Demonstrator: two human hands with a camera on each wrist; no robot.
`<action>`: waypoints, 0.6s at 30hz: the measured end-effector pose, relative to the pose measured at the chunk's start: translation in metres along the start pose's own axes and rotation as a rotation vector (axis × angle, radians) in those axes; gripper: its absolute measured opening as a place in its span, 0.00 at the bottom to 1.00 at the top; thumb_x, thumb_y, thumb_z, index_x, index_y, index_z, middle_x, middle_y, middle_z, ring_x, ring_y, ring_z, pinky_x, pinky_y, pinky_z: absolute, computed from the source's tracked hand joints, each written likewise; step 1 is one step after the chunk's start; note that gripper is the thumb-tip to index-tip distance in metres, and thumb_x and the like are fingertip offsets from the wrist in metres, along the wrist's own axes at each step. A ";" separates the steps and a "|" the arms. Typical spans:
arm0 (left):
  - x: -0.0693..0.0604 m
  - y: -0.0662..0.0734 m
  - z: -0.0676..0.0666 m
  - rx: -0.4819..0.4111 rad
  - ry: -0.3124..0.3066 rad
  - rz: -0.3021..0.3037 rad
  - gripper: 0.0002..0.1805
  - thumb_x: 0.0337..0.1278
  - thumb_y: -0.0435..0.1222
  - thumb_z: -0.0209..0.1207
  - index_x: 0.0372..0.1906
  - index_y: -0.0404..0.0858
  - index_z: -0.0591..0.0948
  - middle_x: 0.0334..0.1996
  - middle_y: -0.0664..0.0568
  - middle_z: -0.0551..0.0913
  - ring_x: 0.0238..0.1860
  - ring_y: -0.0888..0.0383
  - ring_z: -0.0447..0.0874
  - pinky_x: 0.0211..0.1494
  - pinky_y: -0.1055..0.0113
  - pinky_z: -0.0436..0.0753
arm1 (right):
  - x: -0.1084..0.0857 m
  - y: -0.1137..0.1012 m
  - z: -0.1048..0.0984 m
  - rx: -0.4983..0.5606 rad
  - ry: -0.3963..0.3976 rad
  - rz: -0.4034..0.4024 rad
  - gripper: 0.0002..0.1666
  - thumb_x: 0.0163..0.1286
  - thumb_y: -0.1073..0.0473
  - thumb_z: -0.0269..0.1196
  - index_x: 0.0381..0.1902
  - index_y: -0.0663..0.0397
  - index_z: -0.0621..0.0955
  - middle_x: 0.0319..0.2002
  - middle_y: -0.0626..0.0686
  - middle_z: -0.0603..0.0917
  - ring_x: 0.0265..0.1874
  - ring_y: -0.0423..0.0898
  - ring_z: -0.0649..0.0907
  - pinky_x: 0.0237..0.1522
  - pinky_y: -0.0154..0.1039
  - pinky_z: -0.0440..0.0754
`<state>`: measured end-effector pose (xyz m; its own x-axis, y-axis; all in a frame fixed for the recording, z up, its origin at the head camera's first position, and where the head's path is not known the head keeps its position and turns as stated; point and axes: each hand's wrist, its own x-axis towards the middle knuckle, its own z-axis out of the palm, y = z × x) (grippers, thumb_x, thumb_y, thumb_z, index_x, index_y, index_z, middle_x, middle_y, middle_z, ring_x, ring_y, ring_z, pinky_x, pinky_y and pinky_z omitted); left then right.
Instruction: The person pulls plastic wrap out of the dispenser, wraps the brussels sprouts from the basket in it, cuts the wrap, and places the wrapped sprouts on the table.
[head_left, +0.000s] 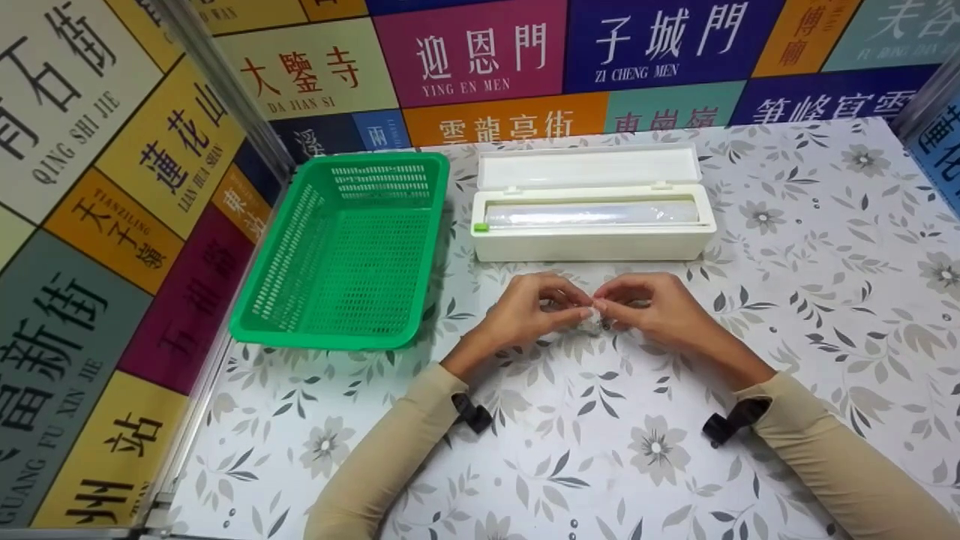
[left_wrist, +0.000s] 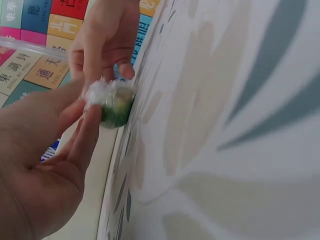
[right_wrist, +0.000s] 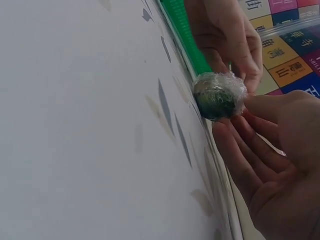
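Observation:
A small rounded green thing [left_wrist: 117,107] wrapped in crinkled cling film sits low against the tabletop between both hands. Its exact kind is hidden by the film. My left hand [head_left: 529,309] pinches the film at its top with thumb and fingers. From the other side my right hand [head_left: 651,306] pinches the same bunched film, the fingertips of both hands nearly meeting. In the head view only a bit of the crumpled wrap [head_left: 592,324] shows beneath the fingers. The right wrist view shows the bundle's dark green side [right_wrist: 217,102] through the film.
Behind the hands stands a long white cling film box [head_left: 592,247], its lid [head_left: 589,166] raised, with a film roll [head_left: 592,214] inside. To the left lies a green plastic basket [head_left: 330,339] with nothing in it. Sign-covered panels [head_left: 480,52] border the flower-patterned table [head_left: 570,480].

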<state>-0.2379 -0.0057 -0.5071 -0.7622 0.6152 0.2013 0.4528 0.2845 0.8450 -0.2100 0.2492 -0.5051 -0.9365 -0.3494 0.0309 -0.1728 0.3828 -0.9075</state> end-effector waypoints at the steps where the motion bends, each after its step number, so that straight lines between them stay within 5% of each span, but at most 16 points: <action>1: 0.000 -0.001 -0.001 -0.005 -0.005 -0.003 0.09 0.67 0.42 0.74 0.48 0.44 0.93 0.45 0.55 0.92 0.41 0.69 0.90 0.50 0.73 0.89 | 0.000 -0.001 0.000 0.002 -0.002 -0.004 0.15 0.73 0.52 0.74 0.52 0.52 0.90 0.41 0.56 0.93 0.34 0.50 0.93 0.38 0.39 0.93; 18: 0.001 -0.003 0.001 -0.037 -0.014 -0.011 0.12 0.65 0.38 0.75 0.51 0.40 0.91 0.42 0.52 0.92 0.41 0.65 0.90 0.51 0.71 0.90 | 0.002 0.000 -0.003 -0.078 -0.073 -0.079 0.15 0.66 0.56 0.80 0.47 0.51 0.87 0.42 0.52 0.91 0.41 0.45 0.92 0.47 0.34 0.92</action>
<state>-0.2400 -0.0049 -0.5103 -0.7607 0.6222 0.1848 0.4265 0.2645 0.8649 -0.2126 0.2509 -0.5035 -0.8947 -0.4415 0.0682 -0.2712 0.4156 -0.8682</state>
